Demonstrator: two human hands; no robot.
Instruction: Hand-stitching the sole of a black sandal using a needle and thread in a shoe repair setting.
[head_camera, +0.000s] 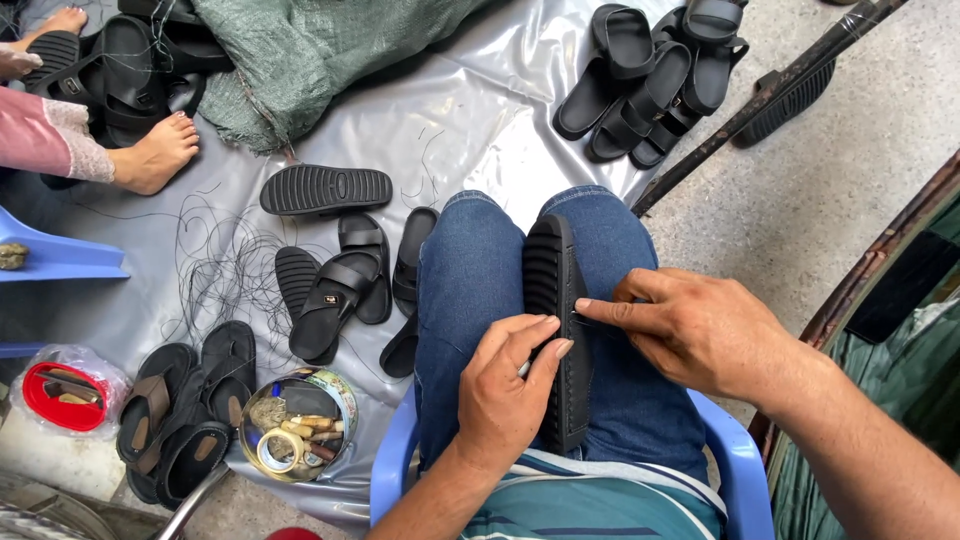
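While the grey plastic sheet covers the floor as the widest surface in view, the landmark for every position below is the black sandal sole, which lies tread-up along the person's right thigh, its long axis running from the knee back toward the waist. Left of the sole sits the other denim thigh; behind and beneath its near end shows the blue plastic chair. Far above and to the left of the sole lies a green woven sack; above and to the right of it, a heap of finished black sandals. Left of the sole, on the sheet, lie loose black sandals among tangled black thread, and lower left of it stands a round tin of oddments. Another person's bare foot rests far to the upper left. The left hand comes from below and closes over the sole's left edge at mid-length, fingers bent onto the tread, clamped upon it. The right hand comes from the right, crosswise to the long axis, its fingertips pinched together on a thin needle-like tool at the sole's right edge; both hands touch the sole, neither being nearer.
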